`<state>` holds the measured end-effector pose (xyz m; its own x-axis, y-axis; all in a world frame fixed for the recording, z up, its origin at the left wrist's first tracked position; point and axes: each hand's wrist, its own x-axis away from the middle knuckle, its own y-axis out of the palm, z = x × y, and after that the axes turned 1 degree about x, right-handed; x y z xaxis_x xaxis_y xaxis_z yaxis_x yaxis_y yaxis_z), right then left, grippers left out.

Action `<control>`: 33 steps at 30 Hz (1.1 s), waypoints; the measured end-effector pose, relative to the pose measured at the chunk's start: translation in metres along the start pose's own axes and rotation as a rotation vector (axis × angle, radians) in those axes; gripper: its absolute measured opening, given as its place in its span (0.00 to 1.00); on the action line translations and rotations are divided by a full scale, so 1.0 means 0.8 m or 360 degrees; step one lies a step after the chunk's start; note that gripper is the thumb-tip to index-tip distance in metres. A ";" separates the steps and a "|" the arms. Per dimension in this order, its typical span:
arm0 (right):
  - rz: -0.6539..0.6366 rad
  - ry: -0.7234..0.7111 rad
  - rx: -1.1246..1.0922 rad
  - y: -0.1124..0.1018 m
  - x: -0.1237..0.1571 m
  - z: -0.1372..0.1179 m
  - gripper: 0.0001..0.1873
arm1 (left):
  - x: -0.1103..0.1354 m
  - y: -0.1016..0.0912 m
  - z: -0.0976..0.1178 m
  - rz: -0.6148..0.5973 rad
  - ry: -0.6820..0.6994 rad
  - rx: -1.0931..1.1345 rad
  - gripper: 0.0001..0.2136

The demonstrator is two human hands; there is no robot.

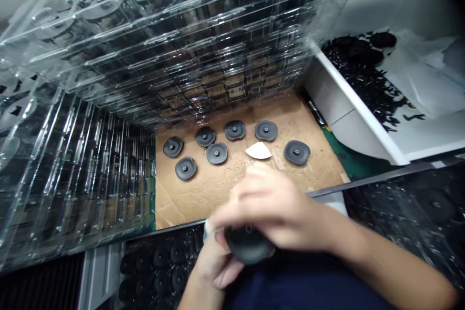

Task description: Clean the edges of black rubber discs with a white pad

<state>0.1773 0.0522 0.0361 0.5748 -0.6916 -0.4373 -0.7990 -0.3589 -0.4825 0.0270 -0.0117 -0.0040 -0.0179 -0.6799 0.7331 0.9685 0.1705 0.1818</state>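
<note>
Both my hands meet low in the middle of the view, blurred by motion. My right hand lies curled over the top of a round black disc part. My left hand cups the same disc from below, fingers bent round it. Beyond them, several identical grey-black discs lie loose on a brown cardboard sheet, along with a small white wedge-shaped piece.
Tall stacks of clear plastic trays rise at the back and left. A white bin with small black scraps stands at the right. A black tray of discs sits at the lower left, another dark tray at the right.
</note>
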 end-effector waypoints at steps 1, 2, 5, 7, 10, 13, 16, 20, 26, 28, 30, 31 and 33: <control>0.0063 0.0209 -0.0025 0.002 0.002 0.011 0.13 | 0.000 -0.001 0.001 -0.0127 -0.0060 0.0066 0.37; 0.0100 0.0444 -0.0004 0.005 0.005 0.023 0.12 | 0.001 -0.003 0.003 -0.0313 -0.0122 0.0209 0.37; 0.0012 0.0862 0.0117 0.026 0.025 0.065 0.12 | 0.002 -0.010 0.008 -0.0795 -0.0219 0.0694 0.33; -0.0062 0.0880 0.0182 0.049 0.044 0.086 0.15 | 0.001 -0.013 0.008 -0.0904 -0.0227 0.0832 0.31; 0.0009 0.0922 0.0342 0.084 0.074 0.097 0.19 | -0.002 -0.016 0.006 -0.0915 -0.0194 0.0904 0.35; 0.0038 0.0899 0.0447 0.105 0.092 0.097 0.21 | -0.007 -0.017 0.003 -0.0946 -0.0111 0.1008 0.35; 0.0061 0.0839 0.0492 0.106 0.092 0.103 0.21 | -0.012 -0.019 0.002 -0.0851 -0.0073 0.1119 0.30; 0.0149 0.0789 0.0457 0.093 0.075 0.110 0.17 | -0.016 -0.018 0.005 -0.0657 -0.0020 0.1200 0.26; 0.0192 0.0767 0.0244 0.087 0.074 0.087 0.13 | -0.019 -0.014 0.007 -0.0437 0.0109 0.1141 0.27; 0.0189 0.0763 0.0194 0.082 0.072 0.080 0.12 | -0.020 -0.012 0.006 -0.0348 0.0152 0.1109 0.24; 0.0274 0.0787 0.0181 0.070 0.061 0.068 0.11 | -0.021 -0.008 0.006 -0.0290 0.0178 0.1054 0.25; 0.0345 0.0805 0.0182 0.062 0.052 0.059 0.12 | -0.020 -0.005 0.006 -0.0272 0.0202 0.1019 0.26; 0.0484 0.0744 0.0194 0.047 0.032 0.034 0.13 | -0.018 0.000 0.007 -0.0255 0.0263 0.0937 0.29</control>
<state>0.1668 0.0381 -0.0137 0.1610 -0.9662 -0.2013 -0.8742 -0.0449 -0.4834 0.0258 0.0022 -0.0111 -0.0671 -0.8228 0.5643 0.6570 0.3892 0.6456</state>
